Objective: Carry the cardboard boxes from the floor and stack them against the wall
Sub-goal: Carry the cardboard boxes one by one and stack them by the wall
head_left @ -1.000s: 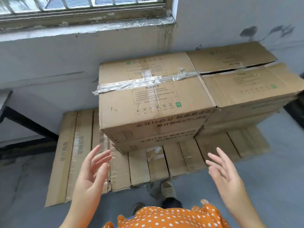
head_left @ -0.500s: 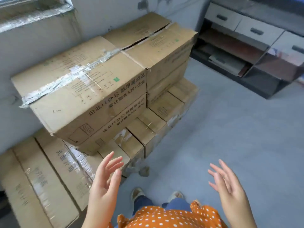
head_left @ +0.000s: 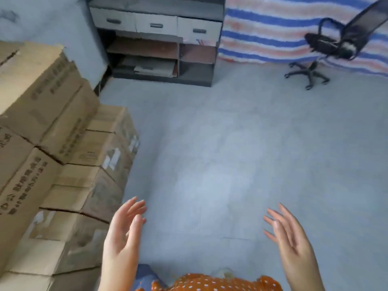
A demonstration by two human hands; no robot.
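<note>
Currently both hands empty: left hand [head_left: 123,234] and right hand [head_left: 291,236] raised, fingers spread, palms facing inward. Stacked brown cardboard boxes [head_left: 52,143] sit at left against grey wall [head_left: 52,19]. No loose box visible on grey floor [head_left: 231,143]. Risk: upper boxes look overhanging; heavy next placement may topple stack.

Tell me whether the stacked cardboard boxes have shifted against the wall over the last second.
Cannot tell. The cardboard boxes now sit at the view's left edge, but the wall has swung left with them, so it is the head camera that turned right.
</note>
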